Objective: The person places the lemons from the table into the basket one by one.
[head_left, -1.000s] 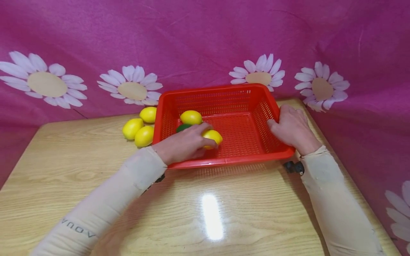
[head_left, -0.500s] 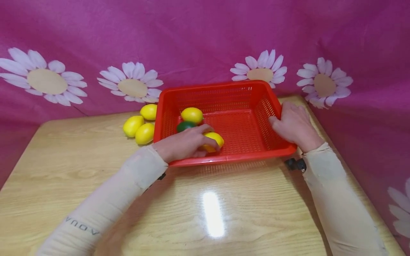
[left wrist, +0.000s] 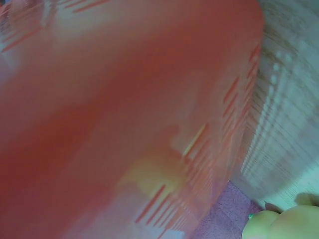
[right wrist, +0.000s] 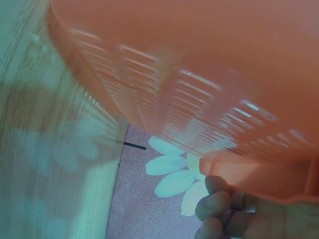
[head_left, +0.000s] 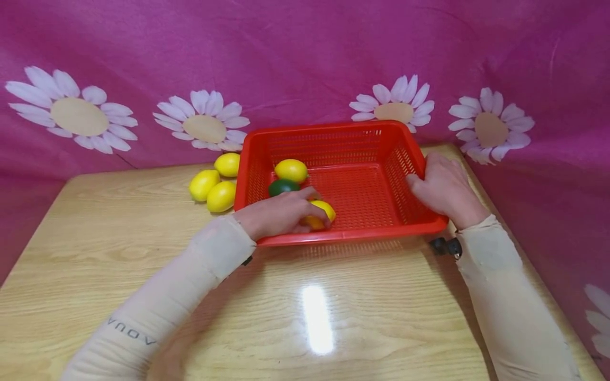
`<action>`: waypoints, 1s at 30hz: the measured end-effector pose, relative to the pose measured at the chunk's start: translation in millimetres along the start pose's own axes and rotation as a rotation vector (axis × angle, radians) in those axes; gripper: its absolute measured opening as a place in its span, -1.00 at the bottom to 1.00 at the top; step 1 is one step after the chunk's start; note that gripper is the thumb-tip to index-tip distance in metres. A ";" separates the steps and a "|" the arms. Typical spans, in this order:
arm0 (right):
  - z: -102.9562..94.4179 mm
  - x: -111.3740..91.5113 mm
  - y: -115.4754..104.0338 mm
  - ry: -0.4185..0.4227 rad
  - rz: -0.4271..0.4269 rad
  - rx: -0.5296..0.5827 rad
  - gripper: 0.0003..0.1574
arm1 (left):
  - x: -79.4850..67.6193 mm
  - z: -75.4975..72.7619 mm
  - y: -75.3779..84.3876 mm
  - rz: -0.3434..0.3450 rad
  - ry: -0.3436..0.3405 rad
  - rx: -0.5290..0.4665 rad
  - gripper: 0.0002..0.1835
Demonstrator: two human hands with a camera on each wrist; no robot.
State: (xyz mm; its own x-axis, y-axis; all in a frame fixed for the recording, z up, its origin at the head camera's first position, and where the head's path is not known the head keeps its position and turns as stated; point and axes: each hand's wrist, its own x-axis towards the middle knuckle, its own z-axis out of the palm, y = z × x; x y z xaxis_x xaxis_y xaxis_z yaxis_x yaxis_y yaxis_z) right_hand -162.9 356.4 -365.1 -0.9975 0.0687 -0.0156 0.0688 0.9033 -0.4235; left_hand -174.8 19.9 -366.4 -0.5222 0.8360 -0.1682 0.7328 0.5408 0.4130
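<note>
A red plastic basket [head_left: 355, 198] with slotted walls stands at the back of the table. My left hand [head_left: 281, 212] reaches over its front left rim, fingers curled round a yellow lemon [head_left: 329, 208] low inside, close to the front wall. Behind that hand lie a dark green oval fruit [head_left: 283, 186], partly covered, and another lemon [head_left: 291, 170]. My right hand [head_left: 445, 185] grips the basket's right rim, thumb inside; in the right wrist view its curled fingers [right wrist: 214, 204] show under the rim. The left wrist view shows mostly the basket's wall [left wrist: 124, 99].
Several lemons [head_left: 205, 185] lie together on the wooden table [head_left: 119, 233], against the basket's left side. A pink cloth [head_left: 295, 63] with white flowers hangs behind the table and along its right edge.
The lemon in my left hand has come slightly lower and nearer the basket's front wall, and more of the green fruit shows. My right hand keeps its grip; the head view has shifted a little.
</note>
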 end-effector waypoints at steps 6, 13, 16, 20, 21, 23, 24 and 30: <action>0.1 0.0 0.4 0.021 -0.024 -0.018 -0.47 | -0.8 -0.2 0.1 -0.026 -0.030 -0.008 -0.50; -0.9 -1.1 0.8 -0.005 0.003 0.000 -0.43 | 1.1 -1.0 0.0 -0.029 -0.038 -0.002 -0.48; -0.5 -2.3 1.7 -0.024 0.020 0.022 -0.39 | 2.3 -1.6 0.5 -0.031 -0.048 0.000 -0.48; 0.2 -3.6 2.9 -0.035 0.033 0.045 -0.36 | 2.5 -2.0 1.0 -0.035 -0.062 -0.009 -0.46; 0.3 -3.8 3.1 -0.035 0.034 0.048 -0.36 | 2.5 -2.1 1.3 -0.037 -0.064 -0.015 -0.46; 0.4 -3.5 3.3 -0.030 0.028 0.048 -0.37 | 2.4 -1.8 1.4 -0.043 -0.064 -0.032 -0.46; 0.5 -3.2 3.4 -0.029 0.023 0.049 -0.38 | 2.2 -1.6 1.5 -0.052 -0.065 -0.041 -0.47; 0.7 -1.2 2.0 -0.022 0.003 0.058 -0.44 | 1.6 -0.9 1.1 -0.093 -0.071 -0.065 -0.44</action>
State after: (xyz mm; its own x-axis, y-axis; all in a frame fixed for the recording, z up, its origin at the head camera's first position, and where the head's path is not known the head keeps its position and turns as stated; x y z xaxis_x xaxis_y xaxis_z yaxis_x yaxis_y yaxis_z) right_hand -161.6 357.9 -366.6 -0.9974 0.0618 -0.0366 0.0718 0.8769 -0.4753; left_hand -175.3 21.8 -365.3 -0.5528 0.7882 -0.2704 0.6514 0.6111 0.4496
